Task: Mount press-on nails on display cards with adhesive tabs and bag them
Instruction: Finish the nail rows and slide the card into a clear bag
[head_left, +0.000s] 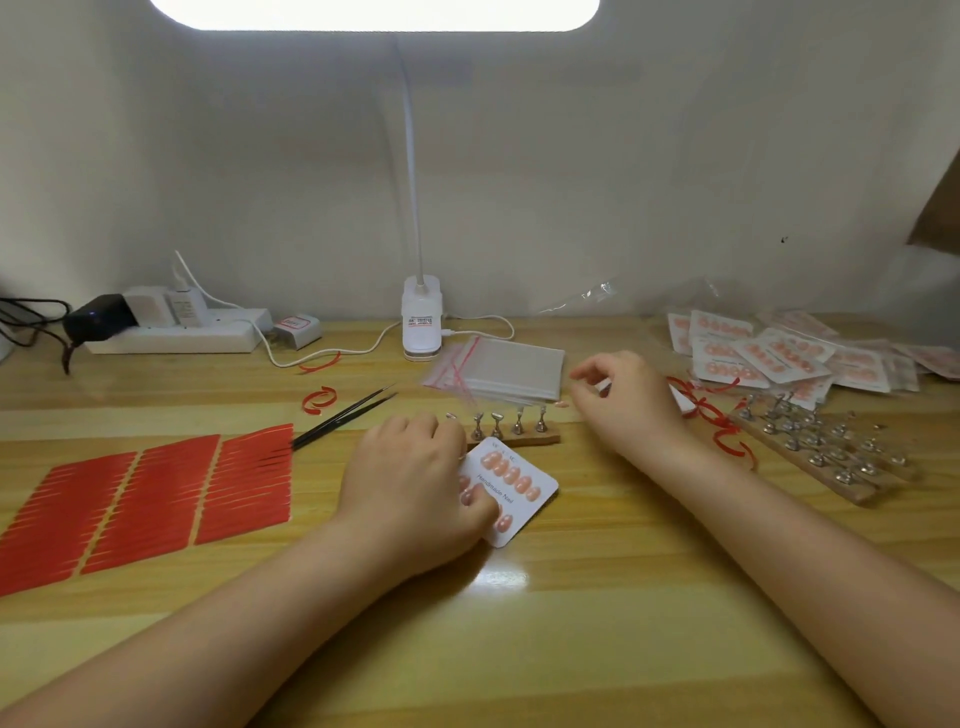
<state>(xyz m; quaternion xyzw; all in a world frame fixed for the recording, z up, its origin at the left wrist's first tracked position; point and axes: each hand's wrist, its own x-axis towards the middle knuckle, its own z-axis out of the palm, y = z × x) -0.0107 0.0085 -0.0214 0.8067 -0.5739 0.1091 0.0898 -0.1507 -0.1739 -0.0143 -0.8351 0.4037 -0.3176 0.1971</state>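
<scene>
Pinching the glossy white display card (511, 493) of peach nails flat on the wooden table (597, 597), my left hand (410, 478) curls over its edge; my right hand (628, 400) hovers by the clear bag stack (511, 371), fingers loosely curled, holding nothing visible.

Your left hand (415, 483): palm down, fingers curled, low at centre, forearm bare. Your right hand (623, 400): raised farther out, fingers loosely curled, thumb and forefinger close, forearm angled in from right.
</scene>
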